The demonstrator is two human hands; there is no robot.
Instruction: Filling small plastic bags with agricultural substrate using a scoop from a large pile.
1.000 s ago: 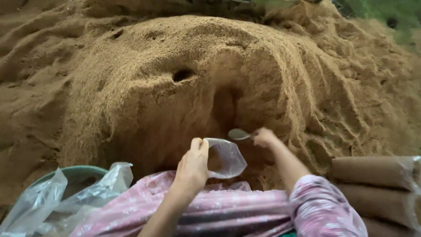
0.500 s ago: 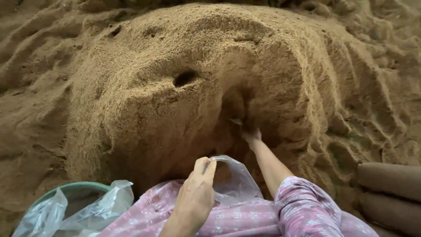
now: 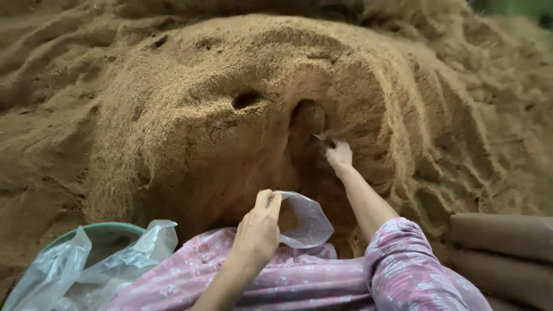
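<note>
Bottom left, a green basin (image 3: 109,229) with loose plastic bags (image 3: 86,265). Centre, the left hand (image 3: 258,230) pinches a clear bag (image 3: 302,222) open. Beyond, the right hand (image 3: 339,154) grips a scoop (image 3: 318,137) dug into the brown fibrous mound (image 3: 190,126) filling the frame.

The sawdust mound (image 3: 230,115) walls off everything ahead, and the right hand (image 3: 339,155) reaches into a narrow scooped hollow (image 3: 308,118) in its face. Below the mound, the clear plastic bag (image 3: 305,222) held by the left hand (image 3: 259,230) blocks the middle. Left of the mound's foot, a green basin (image 3: 98,230) stuffed with loose plastic bags (image 3: 86,265) blocks passage; right of it, brown rolls (image 3: 501,242) do.
</note>
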